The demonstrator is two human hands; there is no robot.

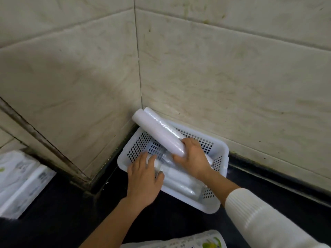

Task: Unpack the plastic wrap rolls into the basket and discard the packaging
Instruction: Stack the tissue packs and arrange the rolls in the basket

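Nearest, the left hand [143, 178] lies flat, its grip released, on rolls [180, 179] in the basket [222, 151]. Beyond it, the right hand [192, 156] has its grip clenched around the lower end of a plastic wrap roll [157, 130], tilted up past the basket's far rim. It looks light, stiff and slippery; holding mid-length would steady it.

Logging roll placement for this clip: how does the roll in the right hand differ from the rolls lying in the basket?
The held roll is gripped at its near end by the right hand and tilts up over the basket rim toward the wall corner; the rolls in the basket lie flat on its floor. The left hand rests open on those, not gripping. All are white cylinders with a glossy film surface.
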